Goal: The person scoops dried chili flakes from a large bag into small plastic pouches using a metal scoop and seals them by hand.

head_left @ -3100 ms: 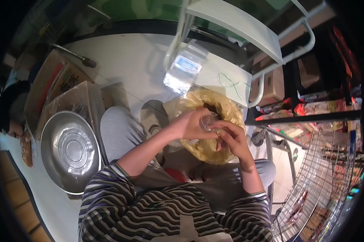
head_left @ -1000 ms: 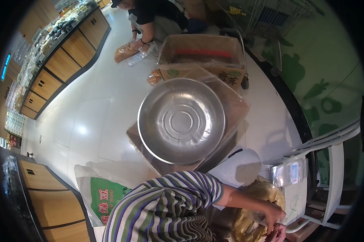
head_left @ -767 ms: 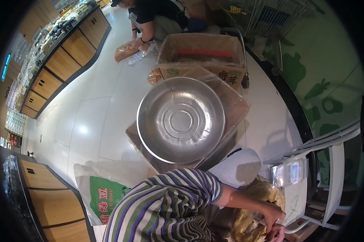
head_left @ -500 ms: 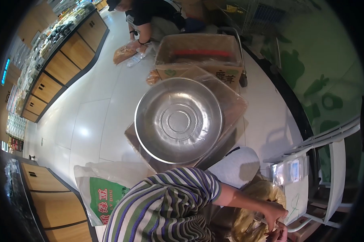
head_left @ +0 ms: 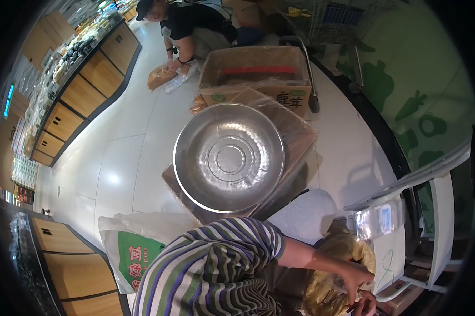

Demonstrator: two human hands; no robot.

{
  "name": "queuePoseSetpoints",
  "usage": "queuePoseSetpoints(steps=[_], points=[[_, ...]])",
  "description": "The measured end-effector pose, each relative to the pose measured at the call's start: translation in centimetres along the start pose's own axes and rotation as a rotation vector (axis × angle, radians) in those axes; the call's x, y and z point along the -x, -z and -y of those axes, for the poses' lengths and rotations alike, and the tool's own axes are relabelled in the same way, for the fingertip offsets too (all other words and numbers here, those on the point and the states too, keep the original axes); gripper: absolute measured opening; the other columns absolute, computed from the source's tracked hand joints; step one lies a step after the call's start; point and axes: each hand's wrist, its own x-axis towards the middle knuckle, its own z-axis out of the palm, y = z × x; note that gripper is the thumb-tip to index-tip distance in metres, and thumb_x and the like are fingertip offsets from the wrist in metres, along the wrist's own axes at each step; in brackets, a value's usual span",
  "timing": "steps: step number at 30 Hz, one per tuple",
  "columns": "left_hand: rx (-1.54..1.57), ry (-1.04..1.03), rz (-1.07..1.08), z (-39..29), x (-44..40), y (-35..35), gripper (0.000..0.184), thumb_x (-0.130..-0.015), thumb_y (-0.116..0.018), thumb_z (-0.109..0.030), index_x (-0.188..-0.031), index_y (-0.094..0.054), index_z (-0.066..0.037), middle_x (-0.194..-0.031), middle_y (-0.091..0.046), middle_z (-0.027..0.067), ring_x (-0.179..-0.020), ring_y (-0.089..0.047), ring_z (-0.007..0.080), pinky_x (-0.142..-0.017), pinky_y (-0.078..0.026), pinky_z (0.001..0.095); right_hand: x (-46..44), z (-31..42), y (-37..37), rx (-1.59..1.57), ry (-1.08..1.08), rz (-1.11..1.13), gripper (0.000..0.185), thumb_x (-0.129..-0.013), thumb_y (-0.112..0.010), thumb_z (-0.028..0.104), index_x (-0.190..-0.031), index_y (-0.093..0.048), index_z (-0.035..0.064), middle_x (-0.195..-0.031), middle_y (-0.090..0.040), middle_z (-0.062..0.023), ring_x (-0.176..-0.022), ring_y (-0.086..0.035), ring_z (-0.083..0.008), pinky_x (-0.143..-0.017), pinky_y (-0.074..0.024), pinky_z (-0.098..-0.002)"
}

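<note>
We have a white step stool (head_left: 441,226) ahead and, beside us, a carton (head_left: 296,126) bearing 1 steel basin (head_left: 229,158). The yellow bag (head_left: 362,254) sits open by the stool, near a clear packet (head_left: 371,222). Our left hand (head_left: 356,276) and right hand (head_left: 365,304) meet at its edge, fingers partly curled; we cannot tell what they grip.

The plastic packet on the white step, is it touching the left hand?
Apart. The head view shows part of the yellow bag between the left hand and the plastic packet.
</note>
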Motion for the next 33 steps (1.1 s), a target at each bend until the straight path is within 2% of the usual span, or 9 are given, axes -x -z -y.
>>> queuePoseSetpoints(steps=[6,9,11,13,15,17,26,30,33], points=[[-0.014,-0.021,-0.024,0.7,0.4,-0.8,0.081,-0.044,-0.089,-0.046,-0.102,-0.058,0.001,-0.087,-0.066,0.0165,-0.084,-0.065,0.0326,-0.074,-0.050,0.0393,0.7,-2.1,0.4,-0.005,0.009,0.111,0.024,-0.099,-0.057,0.017,-0.107,-0.064,-0.0050,-0.093,-0.068,-0.0147,-0.073,-0.061,-0.0198,-0.061,-0.0494,-0.0292],[-0.021,-0.083,-0.083,1.5,0.5,-1.4,0.078,-0.044,-0.088,-0.045,-0.100,-0.058,0.000,-0.086,-0.065,0.0166,-0.083,-0.064,0.0333,-0.074,-0.050,0.0408,1.7,-11.0,1.5,-0.034,0.056,0.128,0.025,-0.099,-0.052,0.022,-0.105,-0.057,-0.0016,-0.092,-0.066,-0.0121,-0.047,-0.053,-0.0110,-0.043,-0.0382,-0.0235],[0.018,-0.003,0.007,-1.2,1.3,0.7,0.081,-0.044,-0.089,-0.046,-0.101,-0.056,0.001,-0.083,-0.063,0.0162,-0.081,-0.063,0.0319,-0.070,-0.049,0.0400,2.0,-8.6,0.4,-0.044,-0.061,-0.051,0.031,-0.101,-0.049,0.022,-0.117,-0.058,-0.0031,-0.100,-0.067,-0.0132,-0.049,-0.053,-0.0108,-0.047,-0.0406,-0.0240],[-0.035,-0.024,-0.050,-1.3,1.7,0.9,0.079,-0.045,-0.090,-0.044,-0.100,-0.056,0.002,-0.083,-0.063,0.0162,-0.081,-0.063,0.0320,-0.069,-0.049,0.0388,0.8,-1.8,-2.1,-0.346,-0.119,-0.223,0.027,-0.096,-0.054,0.014,-0.115,-0.056,-0.0046,-0.087,-0.065,-0.0146,-0.050,-0.059,-0.0148,-0.048,-0.0462,-0.0244],[0.020,-0.047,-0.042,-2.0,1.8,1.1,0.080,-0.046,-0.090,-0.043,-0.100,-0.055,0.003,-0.084,-0.063,0.0171,-0.082,-0.063,0.0321,-0.069,-0.048,0.0390,1.7,-3.9,-0.1,-0.341,-0.140,-0.021,0.035,-0.094,-0.056,0.014,-0.123,-0.056,-0.0051,-0.092,-0.068,-0.0139,-0.055,-0.061,-0.0139,-0.053,-0.0479,-0.0246],[0.040,-0.022,0.018,-2.1,1.5,0.4,0.080,-0.047,-0.091,-0.043,-0.101,-0.055,0.003,-0.088,-0.062,0.0184,-0.083,-0.063,0.0332,-0.071,-0.049,0.0390,1.9,-2.7,-0.1,-0.225,-0.158,0.002,0.024,-0.092,-0.060,0.010,-0.111,-0.062,-0.0040,-0.077,-0.066,-0.0087,-0.056,-0.062,-0.0132,-0.052,-0.0476,-0.0242],[-0.016,0.107,0.174,-2.5,1.8,0.4,0.086,-0.055,-0.087,-0.045,-0.114,-0.053,0.007,-0.090,-0.067,0.0204,-0.081,-0.068,0.0316,-0.070,-0.052,0.0361,2.1,-1.7,-1.4,-0.297,-0.217,0.032,0.014,-0.097,-0.055,0.008,-0.087,-0.057,-0.0019,-0.067,-0.061,-0.0058,-0.050,-0.058,-0.0107,-0.045,-0.0415,-0.0222],[0.046,0.016,0.095,-2.0,1.7,0.5,0.079,-0.058,-0.085,-0.038,-0.115,-0.055,0.008,-0.090,-0.069,0.0196,-0.083,-0.068,0.0304,-0.072,-0.053,0.0352,1.9,-3.1,-1.5,-0.182,-0.087,-0.002,0.016,-0.097,-0.055,0.008,-0.084,-0.056,-0.0022,-0.071,-0.062,-0.0063,-0.052,-0.057,-0.0084,-0.048,-0.0422,-0.0216],[0.040,0.060,0.140,-3.8,1.9,2.0,0.075,-0.056,-0.085,-0.038,-0.109,-0.058,0.008,-0.090,-0.069,0.0204,-0.084,-0.068,0.0311,-0.072,-0.053,0.0359,1.9,-4.2,-0.3,-0.155,-0.210,0.064,0.017,-0.095,-0.054,0.009,-0.102,-0.062,-0.0044,-0.082,-0.065,-0.0058,-0.063,-0.058,-0.0080,-0.056,-0.0447,-0.0218]])
